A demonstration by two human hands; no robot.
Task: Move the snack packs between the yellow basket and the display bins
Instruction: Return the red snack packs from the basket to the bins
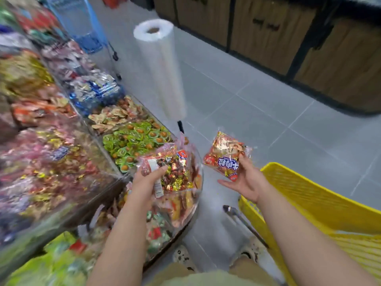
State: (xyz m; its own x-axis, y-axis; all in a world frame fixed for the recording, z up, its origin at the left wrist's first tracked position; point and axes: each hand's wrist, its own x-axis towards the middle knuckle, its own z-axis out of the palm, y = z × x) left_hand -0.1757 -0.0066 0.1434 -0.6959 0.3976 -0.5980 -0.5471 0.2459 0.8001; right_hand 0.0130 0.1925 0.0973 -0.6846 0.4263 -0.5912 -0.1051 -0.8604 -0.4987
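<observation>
- Two packs are up, one per hand, and both grips take only an edge.
- Left hand (150,179) grasps the left pack (175,172): thumb on top near the white label, fingers underneath and hidden.
- That pack sticks out rightward past the fingertips over a clear bin (200,182). It lies nearly flat, back side up, and its long axis seems to run crosswise from the thumb.
- Right hand (246,178) pinches the right pack (224,155) at its lower corner, with the other fingers spread loosely below.
- Above the fingertips this pack stands nearly upright, printed face to the camera, with its long axis pointing up and away from the palm.
- Risk: the right pack hangs over floor, left of the basket (309,193). A corner pinch on slick film may slip, and the pack would miss both.
- Risk: the left pack could droop from its free end and fall into the wrong bin.
</observation>
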